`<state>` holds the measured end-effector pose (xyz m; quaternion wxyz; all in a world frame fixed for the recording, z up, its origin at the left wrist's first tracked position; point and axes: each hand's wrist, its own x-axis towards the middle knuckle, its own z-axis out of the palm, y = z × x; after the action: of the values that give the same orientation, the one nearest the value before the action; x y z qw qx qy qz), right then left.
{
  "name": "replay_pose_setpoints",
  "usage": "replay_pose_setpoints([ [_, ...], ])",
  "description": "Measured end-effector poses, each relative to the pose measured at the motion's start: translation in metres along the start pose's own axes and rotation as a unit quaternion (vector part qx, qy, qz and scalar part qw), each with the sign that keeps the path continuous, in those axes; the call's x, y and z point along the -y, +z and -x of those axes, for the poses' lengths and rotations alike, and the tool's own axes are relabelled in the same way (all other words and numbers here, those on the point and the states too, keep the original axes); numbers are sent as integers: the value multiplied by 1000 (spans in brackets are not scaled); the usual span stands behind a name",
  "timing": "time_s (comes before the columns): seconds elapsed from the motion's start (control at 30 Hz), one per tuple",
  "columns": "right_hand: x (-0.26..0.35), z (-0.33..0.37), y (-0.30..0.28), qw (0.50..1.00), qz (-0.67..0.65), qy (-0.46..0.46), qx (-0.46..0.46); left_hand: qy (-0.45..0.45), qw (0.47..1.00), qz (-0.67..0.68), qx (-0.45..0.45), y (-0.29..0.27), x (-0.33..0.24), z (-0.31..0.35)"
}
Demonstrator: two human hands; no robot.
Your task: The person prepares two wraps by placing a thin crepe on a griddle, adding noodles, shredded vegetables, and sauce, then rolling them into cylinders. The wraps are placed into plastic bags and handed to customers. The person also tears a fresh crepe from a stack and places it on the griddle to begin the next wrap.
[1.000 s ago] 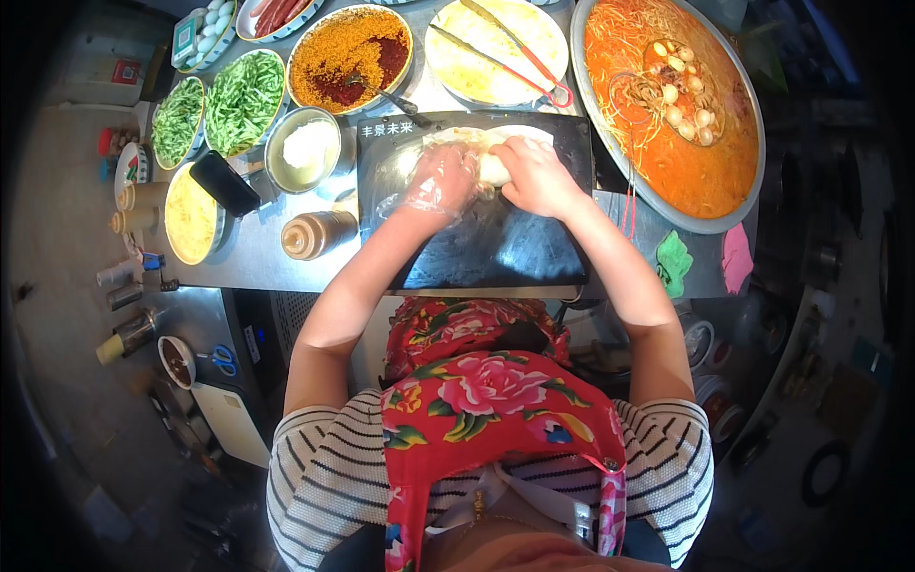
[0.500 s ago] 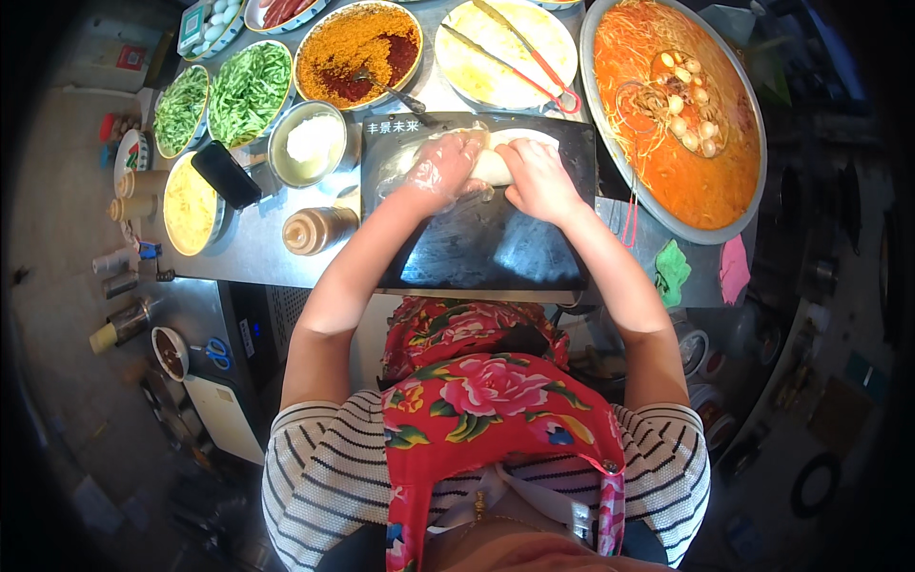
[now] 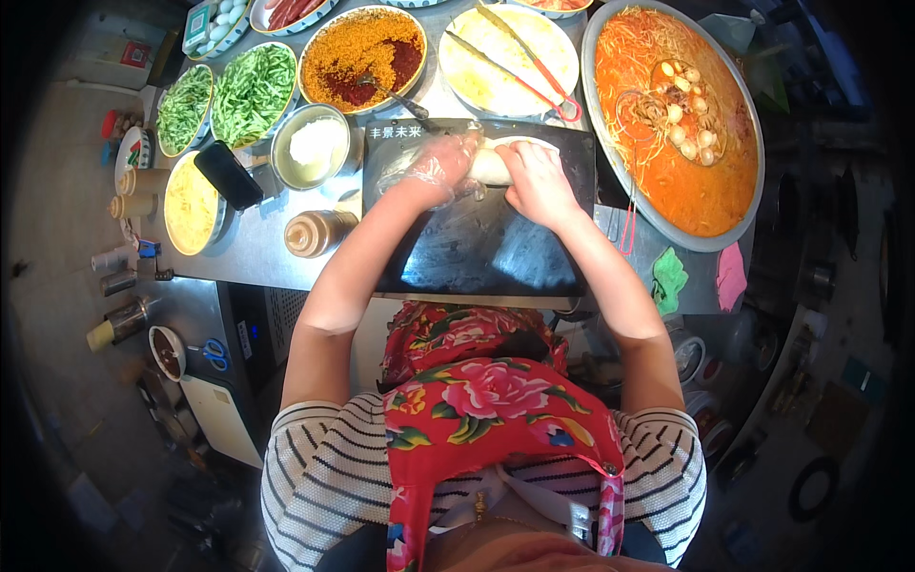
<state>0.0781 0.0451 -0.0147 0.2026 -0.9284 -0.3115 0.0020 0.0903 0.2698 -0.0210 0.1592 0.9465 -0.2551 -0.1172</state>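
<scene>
On the black board (image 3: 467, 250) a soft white rolled wrap (image 3: 490, 170) lies crosswise, its filling out of sight. My left hand (image 3: 444, 158), in a loose clear plastic glove, closes round the wrap's left end. At its right end my bare right hand (image 3: 539, 183) presses with bent fingers and thumb. A pale flap of the wrap shows beyond my right fingers. Just left of the board stand a metal bowl (image 3: 317, 148) of white stuff and a squeeze bottle (image 3: 317, 233) of brown sauce.
Behind the board are a bowl of orange-red seasoning (image 3: 353, 43) with a spoon and a bowl of pale yellow shreds (image 3: 477, 81) with red-handled tongs (image 3: 548, 81). A large pan of red broth (image 3: 710, 195) stands right. Leftward are shredded greens (image 3: 253, 84) and a black phone (image 3: 227, 174).
Both hands keep hold of the wrap with hardly any shift, the right fingers moving slightly over it. The whole view has tilted a little.
</scene>
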Motion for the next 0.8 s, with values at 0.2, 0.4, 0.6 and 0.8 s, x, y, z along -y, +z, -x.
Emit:
replay_pose_setpoints([
  [0.2,-17,-22,-9,996,-41,17,80,-17,988,-102,-117,11,-19,9],
  [0.4,-5,-11,-3,998,35,-34,-45,5,998,-29,-61,8,1,-1],
  [0.6,-8,-24,-7,998,23,24,58,-2,990,-64,-127,6,-10,2],
  [0.8,-13,-20,-8,999,10,-1,30,-25,992,-75,-95,12,-8,-6],
])
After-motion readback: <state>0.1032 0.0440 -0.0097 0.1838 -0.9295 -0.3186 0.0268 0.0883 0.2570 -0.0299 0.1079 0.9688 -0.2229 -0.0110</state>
